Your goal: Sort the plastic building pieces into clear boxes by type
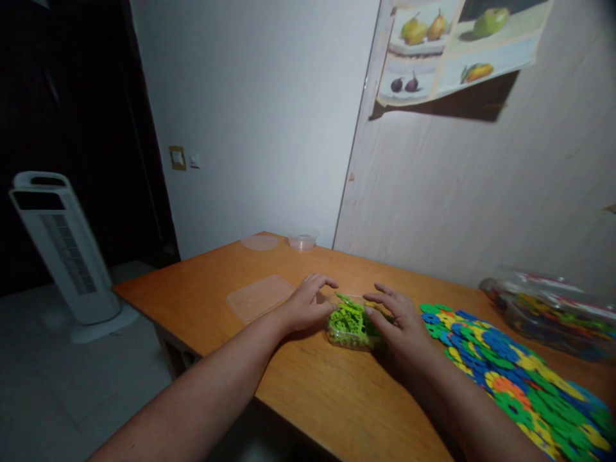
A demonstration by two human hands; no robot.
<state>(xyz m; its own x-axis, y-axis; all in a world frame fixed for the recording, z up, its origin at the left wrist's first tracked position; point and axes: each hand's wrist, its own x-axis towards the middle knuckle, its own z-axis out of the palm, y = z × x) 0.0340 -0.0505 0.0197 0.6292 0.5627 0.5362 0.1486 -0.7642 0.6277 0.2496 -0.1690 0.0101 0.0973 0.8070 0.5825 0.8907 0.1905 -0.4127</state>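
A clear plastic box (347, 340) stands on the wooden table, filled with small lime-green plastic pieces (347, 317). My left hand (310, 305) is at the box's left side, fingers apart and curved toward its rim; its thumb reaches the edge of the green pieces. On the opposite side, my right hand (392, 314) hovers over the box's right part with spread fingers, hiding some of the contents. Neither hand grips anything that I can see. Whether the fingertips touch the box is hard to tell.
Flower-shaped colored plastic pieces (510, 366) cover the table's right side, with filled clear bags (553, 308) behind them. A rectangular lid (260, 297), a round lid (260, 242) and a round clear tub (303, 241) lie farther left. A tower fan (62, 250) stands on the floor.
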